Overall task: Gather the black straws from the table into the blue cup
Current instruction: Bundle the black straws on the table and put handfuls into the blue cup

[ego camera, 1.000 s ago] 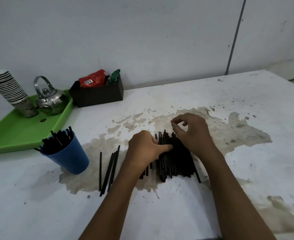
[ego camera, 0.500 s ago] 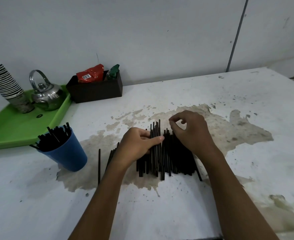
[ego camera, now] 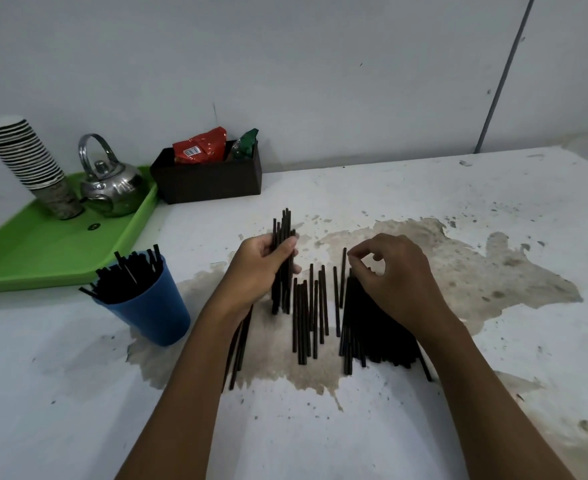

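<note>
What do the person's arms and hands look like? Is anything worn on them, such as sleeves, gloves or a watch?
Both arms are bare for all of their visible length: no sleeves show. The left hand and the right hand wear no gloves, and no watch, bracelet or ring is visible. No markings can be seen on them either.

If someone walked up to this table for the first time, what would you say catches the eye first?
Probably the left hand gripping a bundle of black straws above the stained middle of the white table, with more loose straws lying beside it and under the right hand. Next, the blue cup at front left, already bristling with straws. Behind it, a bright green tray carries a steel kettle and stacked paper cups.
</note>
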Tool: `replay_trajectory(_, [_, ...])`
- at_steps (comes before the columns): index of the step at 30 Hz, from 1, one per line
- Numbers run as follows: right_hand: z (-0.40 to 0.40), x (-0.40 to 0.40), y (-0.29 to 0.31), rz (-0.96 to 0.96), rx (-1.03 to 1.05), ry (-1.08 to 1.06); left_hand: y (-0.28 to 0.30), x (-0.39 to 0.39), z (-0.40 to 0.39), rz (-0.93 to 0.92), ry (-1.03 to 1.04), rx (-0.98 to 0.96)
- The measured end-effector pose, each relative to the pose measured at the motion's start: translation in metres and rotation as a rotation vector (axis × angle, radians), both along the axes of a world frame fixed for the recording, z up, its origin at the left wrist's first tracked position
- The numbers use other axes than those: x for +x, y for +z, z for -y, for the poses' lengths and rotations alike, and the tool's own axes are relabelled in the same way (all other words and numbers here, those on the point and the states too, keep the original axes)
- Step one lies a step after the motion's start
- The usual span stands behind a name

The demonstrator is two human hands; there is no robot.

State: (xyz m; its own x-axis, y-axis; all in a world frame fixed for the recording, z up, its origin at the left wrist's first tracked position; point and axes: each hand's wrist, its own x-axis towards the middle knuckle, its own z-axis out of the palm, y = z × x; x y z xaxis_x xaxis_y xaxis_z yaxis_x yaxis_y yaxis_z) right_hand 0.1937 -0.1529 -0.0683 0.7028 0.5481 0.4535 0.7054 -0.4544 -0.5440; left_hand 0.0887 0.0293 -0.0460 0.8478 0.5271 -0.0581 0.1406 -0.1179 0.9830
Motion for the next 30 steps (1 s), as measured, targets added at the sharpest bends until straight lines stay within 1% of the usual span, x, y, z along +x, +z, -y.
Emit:
replay_trajectory(2, [-0.002,-0.002,-0.002,0.016,-0.012,0.011,-0.003,0.001,-0.003,0.118,0.052,-0.026])
replay_trajectory(4, [-0.006,-0.004,-0.004,0.037,-0.010,0.033,-0.008,0.004,-0.006,0.204,0.108,-0.010])
replay_trajectory(7, [-0.013,-0.008,-0.004,0.061,0.033,0.095,-0.010,0.007,-0.007,0.304,0.164,0.023])
replay_trajectory(11, [-0.025,-0.018,0.000,0.056,0.153,0.158,-0.011,0.006,0.001,0.385,0.158,0.024])
replay_trajectory(14, [-0.038,-0.028,0.007,-0.024,0.240,0.195,-0.019,0.004,0.010,0.338,0.130,0.053])
replay_trajectory(18, [-0.057,-0.033,0.024,-0.112,0.262,0.267,-0.027,0.001,0.013,0.281,0.123,0.076])
replay_trajectory(23, [-0.084,-0.025,0.047,-0.123,0.252,0.201,-0.029,0.002,0.009,0.250,0.143,0.034])
replay_trajectory(27, [-0.092,-0.024,0.037,-0.217,0.275,0.218,-0.029,0.001,0.010,0.245,0.124,-0.003])
replay_trajectory(30, [-0.092,-0.024,0.027,-0.225,0.248,0.254,-0.028,0.004,0.010,0.251,0.135,-0.039])
